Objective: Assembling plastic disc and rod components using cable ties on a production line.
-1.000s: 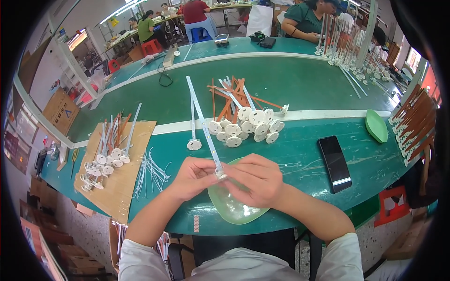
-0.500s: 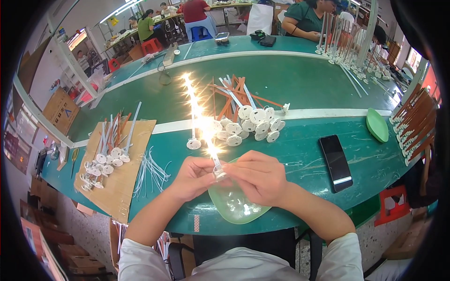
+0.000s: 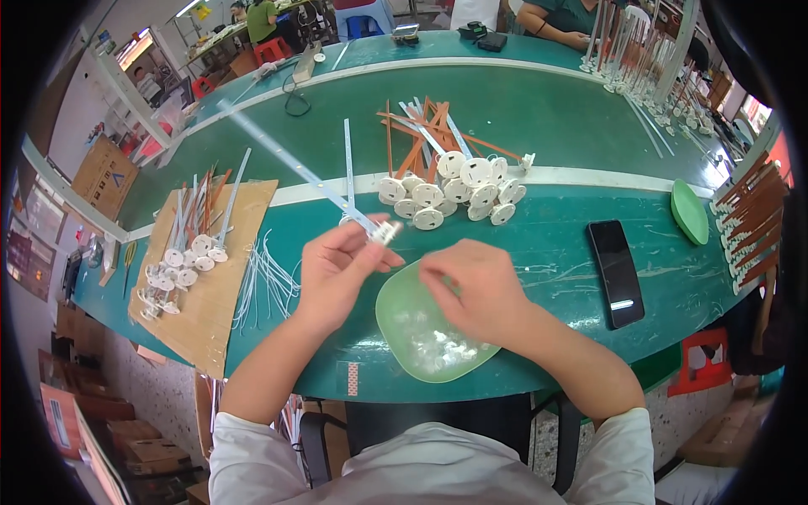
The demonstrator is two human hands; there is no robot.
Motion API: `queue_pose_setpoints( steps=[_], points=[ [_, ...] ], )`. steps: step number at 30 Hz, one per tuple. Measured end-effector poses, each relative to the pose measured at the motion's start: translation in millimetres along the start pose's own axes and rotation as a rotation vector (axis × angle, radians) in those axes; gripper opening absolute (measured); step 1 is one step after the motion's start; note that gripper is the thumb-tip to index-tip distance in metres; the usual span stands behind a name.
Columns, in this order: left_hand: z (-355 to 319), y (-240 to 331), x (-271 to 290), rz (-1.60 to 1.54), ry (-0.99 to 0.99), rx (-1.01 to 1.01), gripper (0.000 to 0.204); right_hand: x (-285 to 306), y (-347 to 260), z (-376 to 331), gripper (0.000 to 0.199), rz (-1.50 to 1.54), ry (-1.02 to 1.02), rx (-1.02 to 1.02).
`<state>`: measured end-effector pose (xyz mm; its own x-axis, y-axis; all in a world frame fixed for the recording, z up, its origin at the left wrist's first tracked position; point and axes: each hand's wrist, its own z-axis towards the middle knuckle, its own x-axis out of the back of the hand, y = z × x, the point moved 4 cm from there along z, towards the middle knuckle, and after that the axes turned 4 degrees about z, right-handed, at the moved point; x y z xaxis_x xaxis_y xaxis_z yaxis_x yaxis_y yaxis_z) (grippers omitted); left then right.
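Note:
My left hand (image 3: 337, 273) pinches an LED light strip (image 3: 311, 178) by the small white base at its lower end. The strip slants up to the far left, blurred at its tip, with only faint yellow dots along it. My right hand (image 3: 480, 286) is apart from it, fingers curled together over the green plate (image 3: 392, 307); whether they hold anything is hidden. Small clear pieces (image 3: 442, 349) lie in the plate. Just beyond my left hand another white strip (image 3: 348, 160) lies on the table. Beyond my hands is a pile of white and brown strips with round white bases (image 3: 427, 195).
On the left, cardboard (image 3: 244, 278) carries more strips, beside loose white wires (image 3: 268, 286). A black phone (image 3: 614, 273), a second green plate (image 3: 690, 215) and a row of brown strips (image 3: 749, 223) are on the right. Other people work across the table.
The strip was glowing brightly between both hands; its bright light is gone now. My left hand has tilted it leftward, and my right hand has let go and moved over the plate.

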<state>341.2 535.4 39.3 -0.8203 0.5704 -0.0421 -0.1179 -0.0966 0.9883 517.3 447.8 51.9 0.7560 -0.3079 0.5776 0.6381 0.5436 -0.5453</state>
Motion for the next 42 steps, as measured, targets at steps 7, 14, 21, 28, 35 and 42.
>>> queue_pose_setpoints(
  steps=[7, 14, 21, 28, 35, 42],
  points=[
    [0, 5, -2, -0.113, 0.063, -0.008, 0.042, -20, -11, -16, 0.016, -0.026, -0.441, 0.061],
    [-3, 3, -5, -0.098, -0.043, 0.011, 0.046, -13, -6, -7, 0.017, 0.12, -0.532, -0.031],
    [-4, 5, -8, -0.083, -0.149, 0.016, 0.045, 2, -15, 2, 0.012, 0.175, -0.165, 0.061],
    [-5, 5, -10, -0.108, -0.192, -0.025, 0.049, 10, -10, 8, 0.009, 0.175, 0.073, -0.018],
    [-4, -5, -8, -0.171, -0.153, -0.067, 0.048, 13, -6, 7, 0.012, 0.37, 0.161, -0.18],
    [-9, -11, -9, -0.264, -0.149, -0.01, 0.048, 12, -14, 5, 0.012, 0.247, 0.179, -0.009]
  ],
)
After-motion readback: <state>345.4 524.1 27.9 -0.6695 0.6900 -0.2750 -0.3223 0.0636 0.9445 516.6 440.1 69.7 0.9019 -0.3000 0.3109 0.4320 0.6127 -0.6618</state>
